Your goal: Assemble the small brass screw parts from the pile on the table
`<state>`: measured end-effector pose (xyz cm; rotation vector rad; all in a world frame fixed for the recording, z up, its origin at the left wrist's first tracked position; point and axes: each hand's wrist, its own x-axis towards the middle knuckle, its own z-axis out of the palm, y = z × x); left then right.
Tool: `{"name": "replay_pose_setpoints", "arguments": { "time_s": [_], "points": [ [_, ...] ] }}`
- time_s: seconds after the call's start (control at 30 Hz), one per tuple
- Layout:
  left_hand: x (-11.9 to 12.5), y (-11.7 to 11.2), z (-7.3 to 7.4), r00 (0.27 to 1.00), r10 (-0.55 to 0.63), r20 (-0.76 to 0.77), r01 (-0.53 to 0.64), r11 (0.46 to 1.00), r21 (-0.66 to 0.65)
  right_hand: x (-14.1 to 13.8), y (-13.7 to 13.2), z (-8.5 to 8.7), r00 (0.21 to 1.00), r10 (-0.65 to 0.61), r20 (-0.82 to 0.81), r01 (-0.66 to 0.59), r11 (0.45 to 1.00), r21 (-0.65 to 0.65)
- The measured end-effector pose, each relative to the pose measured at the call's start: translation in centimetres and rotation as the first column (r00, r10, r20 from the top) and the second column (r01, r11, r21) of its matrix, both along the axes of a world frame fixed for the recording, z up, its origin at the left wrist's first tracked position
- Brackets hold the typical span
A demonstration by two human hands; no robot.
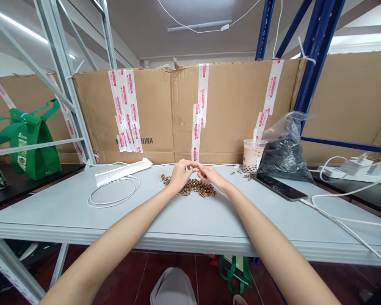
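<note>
A loose heap of small brass-coloured screws lies on the grey table. Just above it my left hand and my right hand come together, fingertips touching. The left thumb and fingers are closed in a pinch. On the other side, the right fingers are also drawn together against the left fingertips. Whatever sits between them is too small or hidden to name. Part of the heap is covered by my hands and wrists.
Right of the heap stand a bubble tea cup, a clear bag of dark pieces and a phone on a white cable. A few loose screws lie near the cup. At left are a coiled cable and a white paper strip. Cardboard walls the back.
</note>
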<state>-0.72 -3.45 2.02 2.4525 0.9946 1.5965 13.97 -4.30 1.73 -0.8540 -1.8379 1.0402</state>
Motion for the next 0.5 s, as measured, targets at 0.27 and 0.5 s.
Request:
{"name": "replay_pose_setpoints", "arguments": {
  "time_s": [0.27,0.5],
  "points": [
    [-0.11,-0.14,0.03,0.999,0.039,0.011,-0.039,0.999,0.007,-0.14,-0.16,0.38,0.995,-0.066,-0.079,0.069,0.997,0.032],
    [0.06,-0.28,-0.17,0.999,0.033,-0.029,-0.032,0.999,0.023,0.02,-0.22,0.4,0.995,-0.085,-0.055,0.088,0.995,0.043]
  ]
}}
